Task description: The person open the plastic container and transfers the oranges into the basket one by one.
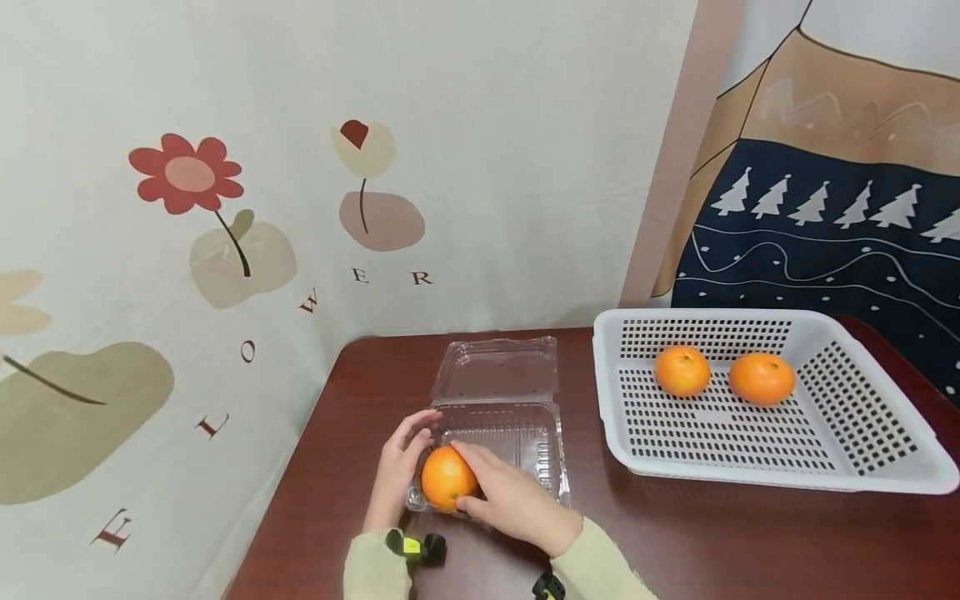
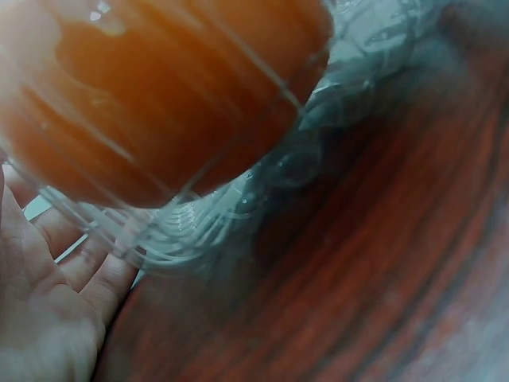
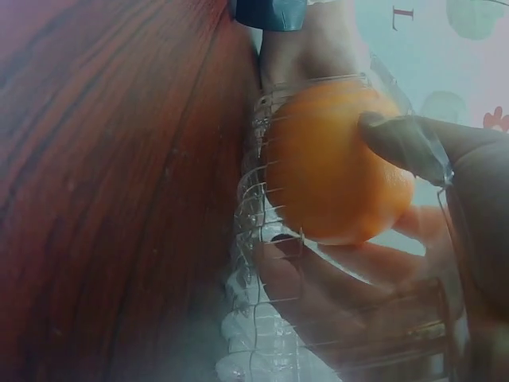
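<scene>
An orange [image 1: 447, 477] sits in the near left corner of a clear plastic clamshell box [image 1: 558, 450] whose lid [image 1: 495, 371] lies folded back behind it. My right hand [image 1: 517, 500] holds this orange, its thumb on the near side and fingers over the far side. In the right wrist view the thumb presses on the orange [image 3: 334, 167] and the fingers curl beneath, seen through the box wall. Along the box's left side lies my left hand [image 1: 401, 467], fingers extended. The left wrist view shows its palm [image 2: 48, 294] against the outside of the clear wall.
To the right stands a white perforated plastic basket [image 1: 750, 475] with two more oranges [image 1: 682, 371] inside. Everything rests on a dark red wooden table [image 1: 330, 467]. A printed cloth [image 1: 510, 167] hangs behind and to the left of the table.
</scene>
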Demonstrator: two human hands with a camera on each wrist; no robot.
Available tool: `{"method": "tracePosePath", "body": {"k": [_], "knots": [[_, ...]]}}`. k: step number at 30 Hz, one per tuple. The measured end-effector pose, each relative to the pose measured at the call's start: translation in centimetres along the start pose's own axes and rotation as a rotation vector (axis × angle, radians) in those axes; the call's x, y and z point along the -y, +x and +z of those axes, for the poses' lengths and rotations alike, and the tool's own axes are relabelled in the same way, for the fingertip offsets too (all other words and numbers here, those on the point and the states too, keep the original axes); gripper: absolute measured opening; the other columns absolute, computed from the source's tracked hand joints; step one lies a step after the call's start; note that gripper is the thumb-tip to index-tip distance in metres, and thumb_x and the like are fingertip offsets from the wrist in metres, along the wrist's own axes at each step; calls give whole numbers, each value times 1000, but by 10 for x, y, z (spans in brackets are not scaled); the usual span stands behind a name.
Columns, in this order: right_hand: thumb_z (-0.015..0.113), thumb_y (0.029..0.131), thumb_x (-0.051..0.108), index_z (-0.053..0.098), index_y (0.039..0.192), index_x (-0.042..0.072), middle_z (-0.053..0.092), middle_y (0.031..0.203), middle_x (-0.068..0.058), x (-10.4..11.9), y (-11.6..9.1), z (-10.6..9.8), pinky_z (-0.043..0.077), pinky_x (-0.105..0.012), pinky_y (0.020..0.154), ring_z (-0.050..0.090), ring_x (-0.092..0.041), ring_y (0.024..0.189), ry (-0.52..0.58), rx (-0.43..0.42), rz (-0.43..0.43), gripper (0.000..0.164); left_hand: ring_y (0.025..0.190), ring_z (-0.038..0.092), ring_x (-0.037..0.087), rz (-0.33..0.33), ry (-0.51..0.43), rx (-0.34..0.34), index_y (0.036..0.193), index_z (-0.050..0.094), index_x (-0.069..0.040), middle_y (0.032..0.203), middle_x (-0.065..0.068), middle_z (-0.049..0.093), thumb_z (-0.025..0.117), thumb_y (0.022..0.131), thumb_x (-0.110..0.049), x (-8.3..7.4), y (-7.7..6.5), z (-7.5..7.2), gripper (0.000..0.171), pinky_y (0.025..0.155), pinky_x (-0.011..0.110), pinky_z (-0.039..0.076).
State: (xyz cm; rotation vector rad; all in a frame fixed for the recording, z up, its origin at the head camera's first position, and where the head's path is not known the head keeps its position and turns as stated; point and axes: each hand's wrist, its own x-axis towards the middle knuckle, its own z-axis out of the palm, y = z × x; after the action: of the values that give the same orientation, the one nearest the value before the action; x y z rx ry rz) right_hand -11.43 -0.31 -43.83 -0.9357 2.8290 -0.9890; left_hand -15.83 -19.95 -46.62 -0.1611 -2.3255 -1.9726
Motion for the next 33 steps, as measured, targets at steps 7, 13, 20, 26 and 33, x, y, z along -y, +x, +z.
{"method": "tracePosePath", "body": {"k": [7,13,20,26,33], "knots": [[57,84,43,30,138,21,44,129,3,1,2,2,48,-37,78,52,-13,105,-13,-26,2,65,114,46,25,-22,-23,17,121,53,-10,122,9,53,50,91,-14,-14,-2,0,30,88,20,42],[56,83,45,32,136,21,45,130,4,2,3,5,48,-37,77,53,-13,105,-23,-57,9,63,115,45,26,-54,8,20,122,51,-8,123,9,52,49,92,-15,-26,-5,2,31,88,18,40],[56,83,46,32,136,21,41,133,3,4,4,5,48,-38,79,51,-13,108,-38,-59,19,63,115,45,25,-73,24,14,123,51,-9,124,7,52,49,92,-16,-27,-6,2,31,88,17,39],[55,83,47,26,140,18,44,132,-1,6,4,5,46,-40,83,50,-17,111,-49,-44,42,70,115,45,24,-68,26,18,123,51,-10,124,7,52,49,92,-16,-26,-6,1,31,88,17,39],[55,82,48,26,140,21,50,121,-1,5,3,7,48,-37,76,55,-15,100,-66,-50,36,70,116,45,24,-63,9,16,122,52,-10,123,7,53,49,92,-14,-25,-6,2,31,89,17,39]]}}
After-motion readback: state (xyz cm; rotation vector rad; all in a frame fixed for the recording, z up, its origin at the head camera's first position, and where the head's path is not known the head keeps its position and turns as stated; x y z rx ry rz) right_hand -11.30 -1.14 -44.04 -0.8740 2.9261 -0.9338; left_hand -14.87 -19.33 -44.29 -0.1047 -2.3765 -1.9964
